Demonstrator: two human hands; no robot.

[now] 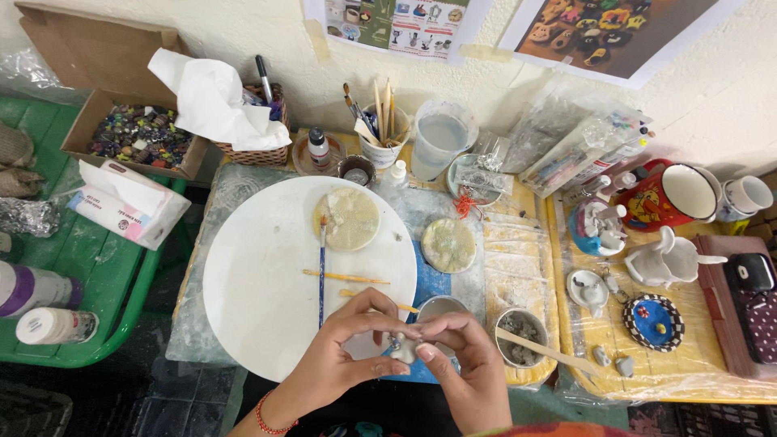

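**Both hands pinch small clay piece at lower centre**

Left hand (344,348) and right hand (465,360) meet at lower centre of frame, fingertips of both closed together on a small white clay piece (402,348). A red bracelet (271,421) sits on the left wrist. The piece is held just above the near edge of the round white board (259,275), over a blue mat (427,283).

On the board: a blue-handled brush (321,271) lying lengthwise, two wooden sticks (346,277) just above the hands, a pale clay disc (350,218) at the board's upper right. A second disc (447,244) lies right of the board. A small cup with a wooden stick (522,333) stands right of the right hand.

Upper centre: cup of brushes (380,133), plastic water cup (441,137). Right side of the bench (712,380): red mug (676,194), white clay figure (668,260), blue painted dish (654,321). Left: tissue pack (129,202), cardboard box of beads (137,133), green tray (105,267).
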